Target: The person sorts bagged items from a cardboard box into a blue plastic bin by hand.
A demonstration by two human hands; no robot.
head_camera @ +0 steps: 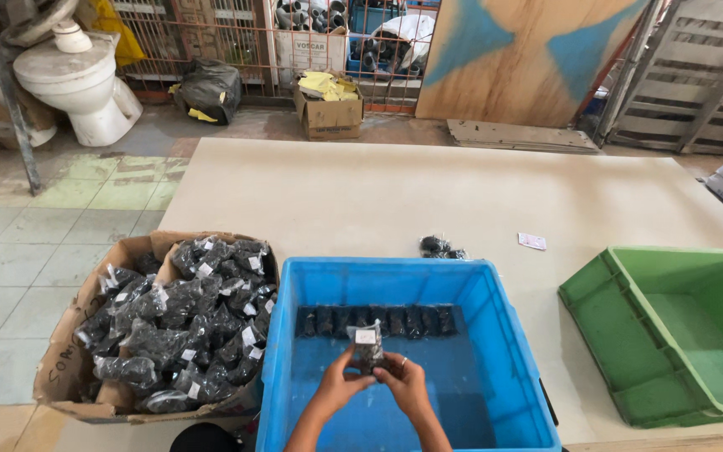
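Storeroom with a pale board table (428, 192) on a tiled floor. Near left, a cardboard box (69, 368) heaped with bagged black parts, within easy reach. Centre, a blue crate (495, 335) holds a neat far row of packets (376, 321). Over it, the left hand (338, 387) and right hand (403, 383) pinch one small bagged packet (367, 345), fingers closed on it. Right, a green crate (679, 335).
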